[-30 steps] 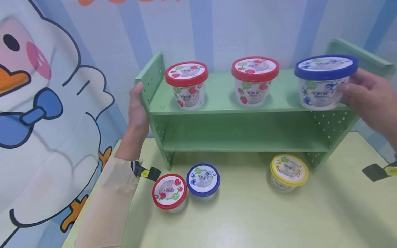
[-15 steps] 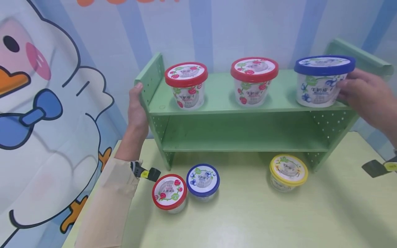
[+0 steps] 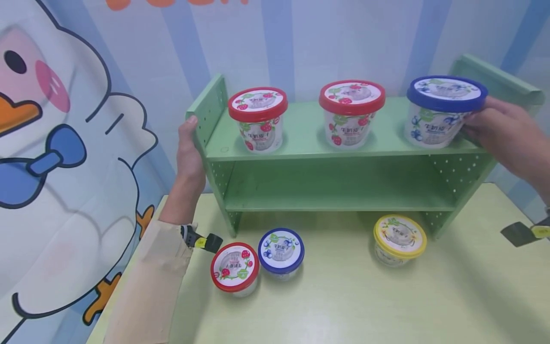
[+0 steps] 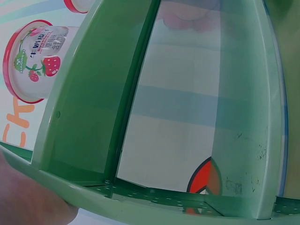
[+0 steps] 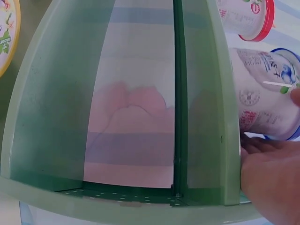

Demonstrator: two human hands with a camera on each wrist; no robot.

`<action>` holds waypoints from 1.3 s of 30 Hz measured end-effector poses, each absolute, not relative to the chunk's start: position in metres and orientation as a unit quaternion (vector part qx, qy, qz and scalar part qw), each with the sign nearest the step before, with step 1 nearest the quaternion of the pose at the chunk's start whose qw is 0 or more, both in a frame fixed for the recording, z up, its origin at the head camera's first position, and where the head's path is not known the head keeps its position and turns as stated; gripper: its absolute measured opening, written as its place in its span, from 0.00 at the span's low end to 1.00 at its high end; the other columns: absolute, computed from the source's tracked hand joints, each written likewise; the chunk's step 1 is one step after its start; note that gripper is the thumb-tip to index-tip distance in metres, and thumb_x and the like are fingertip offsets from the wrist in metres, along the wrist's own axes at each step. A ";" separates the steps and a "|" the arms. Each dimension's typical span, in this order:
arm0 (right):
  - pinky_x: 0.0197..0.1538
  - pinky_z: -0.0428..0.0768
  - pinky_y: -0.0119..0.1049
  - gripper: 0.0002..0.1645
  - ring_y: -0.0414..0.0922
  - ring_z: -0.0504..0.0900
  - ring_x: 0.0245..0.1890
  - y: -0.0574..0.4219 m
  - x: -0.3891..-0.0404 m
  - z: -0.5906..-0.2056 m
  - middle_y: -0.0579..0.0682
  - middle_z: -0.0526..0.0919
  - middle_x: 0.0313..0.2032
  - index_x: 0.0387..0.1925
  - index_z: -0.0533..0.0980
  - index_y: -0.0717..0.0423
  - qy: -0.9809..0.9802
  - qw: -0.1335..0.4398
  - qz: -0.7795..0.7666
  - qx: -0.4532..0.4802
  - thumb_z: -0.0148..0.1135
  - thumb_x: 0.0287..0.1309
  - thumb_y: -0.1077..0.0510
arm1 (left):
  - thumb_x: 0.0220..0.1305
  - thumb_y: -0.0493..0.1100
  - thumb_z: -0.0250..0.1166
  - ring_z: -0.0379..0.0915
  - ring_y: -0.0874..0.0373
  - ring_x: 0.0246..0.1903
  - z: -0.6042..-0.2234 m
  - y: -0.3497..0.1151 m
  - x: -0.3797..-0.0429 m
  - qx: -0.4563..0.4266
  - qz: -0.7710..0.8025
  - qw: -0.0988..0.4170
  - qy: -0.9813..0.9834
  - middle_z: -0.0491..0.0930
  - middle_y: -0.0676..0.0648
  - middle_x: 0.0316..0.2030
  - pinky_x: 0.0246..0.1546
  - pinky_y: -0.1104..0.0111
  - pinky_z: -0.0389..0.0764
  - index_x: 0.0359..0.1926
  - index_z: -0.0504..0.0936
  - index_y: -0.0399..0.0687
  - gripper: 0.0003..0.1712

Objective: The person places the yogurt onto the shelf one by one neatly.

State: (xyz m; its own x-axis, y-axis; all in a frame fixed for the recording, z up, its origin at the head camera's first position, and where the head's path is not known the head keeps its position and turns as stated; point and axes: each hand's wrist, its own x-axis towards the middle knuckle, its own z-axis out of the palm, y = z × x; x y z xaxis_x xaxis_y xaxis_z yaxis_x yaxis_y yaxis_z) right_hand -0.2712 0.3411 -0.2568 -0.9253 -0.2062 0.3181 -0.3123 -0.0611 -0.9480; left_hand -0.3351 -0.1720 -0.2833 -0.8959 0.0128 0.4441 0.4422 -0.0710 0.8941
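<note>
Blue-lidded cup (image 3: 435,128) shifted slightly left at top right of the green shelf (image 3: 339,184); my right grip (image 3: 509,131) pinches its side. Left grip (image 3: 190,160) against shelf's left end, finger curl hidden. Looks like placing; next: seat flat, release.

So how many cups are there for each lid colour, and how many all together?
Red-lidded cups: 3 (two on the shelf, one on the table)
Blue-lidded cups: 2 (one in the right hand, one on the table)
Yellow-lidded cup: 1 (on the table)
Total: 6 cups
</note>
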 end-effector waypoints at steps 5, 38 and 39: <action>0.64 0.61 0.26 0.24 0.45 0.58 0.71 0.337 -0.266 -0.257 0.53 0.65 0.69 0.66 0.69 0.53 -0.726 0.075 0.670 0.136 0.46 0.73 0.65 | 0.71 0.67 0.40 0.77 0.51 0.43 -0.283 -0.172 -0.335 -0.172 -0.711 0.151 -0.665 0.75 0.34 0.51 0.48 0.63 0.79 0.64 0.70 0.48 0.36; 0.55 0.65 0.17 0.29 0.39 0.69 0.64 0.329 -0.227 -0.266 0.48 0.68 0.68 0.73 0.61 0.46 -0.853 0.168 0.488 0.079 0.48 0.74 0.55 | 0.71 0.67 0.41 0.77 0.52 0.41 -0.282 -0.171 -0.335 -0.170 -0.716 0.146 -0.661 0.75 0.34 0.50 0.49 0.62 0.77 0.62 0.72 0.46 0.36; 0.56 0.65 0.16 0.29 0.39 0.69 0.64 0.328 -0.226 -0.267 0.48 0.67 0.68 0.73 0.60 0.45 -0.853 0.168 0.489 0.079 0.48 0.74 0.55 | 0.71 0.67 0.41 0.77 0.52 0.40 -0.282 -0.172 -0.335 -0.169 -0.716 0.145 -0.662 0.75 0.35 0.50 0.48 0.62 0.77 0.62 0.72 0.46 0.36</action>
